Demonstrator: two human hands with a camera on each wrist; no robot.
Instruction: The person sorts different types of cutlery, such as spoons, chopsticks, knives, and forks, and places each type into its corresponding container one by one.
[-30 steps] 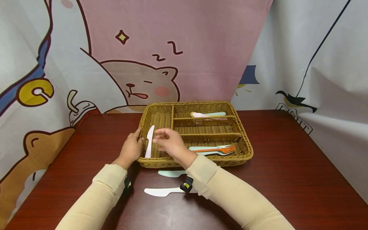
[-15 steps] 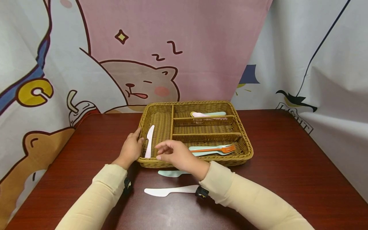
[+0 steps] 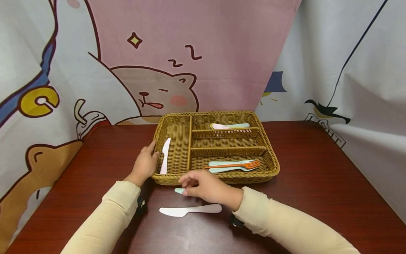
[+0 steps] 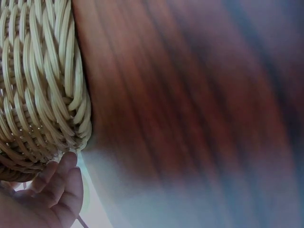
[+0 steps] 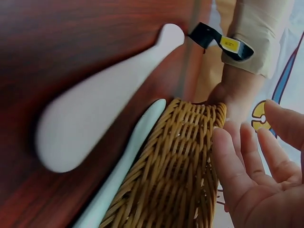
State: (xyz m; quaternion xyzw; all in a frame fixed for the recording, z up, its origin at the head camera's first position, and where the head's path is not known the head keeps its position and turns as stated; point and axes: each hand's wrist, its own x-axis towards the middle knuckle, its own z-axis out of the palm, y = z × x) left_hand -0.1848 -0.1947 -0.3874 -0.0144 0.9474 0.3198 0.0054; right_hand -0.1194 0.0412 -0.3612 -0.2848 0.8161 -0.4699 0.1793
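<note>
A wicker cutlery basket (image 3: 222, 179) with compartments stands on the table. At its left side my left hand (image 3: 145, 164) grips the rim, thumb over the edge and fingers along the outer wall. In front of the basket, my right hand (image 3: 206, 185) hovers over a mint-green knife (image 3: 179, 190), hiding most of it in the head view; its fingers are loosely bent and hold nothing. The right wrist view shows that knife (image 5: 135, 142) lying along the basket's wall. Nearer lies a white knife (image 3: 190, 210). A pale pink knife (image 3: 165, 157) lies in the left compartment.
Orange and mint-green forks (image 3: 252, 164) lie in the basket's front right compartment. Pink and mint-green utensils (image 3: 229, 126) lie in the back right one. Behind the table (image 3: 314, 190) hangs a printed cloth (image 3: 228, 53).
My right hand has come out of the left compartment, leaving the pale pink knife there, and has moved toward me and right, over the mint-green knife. My left hand stays at the rim.
</note>
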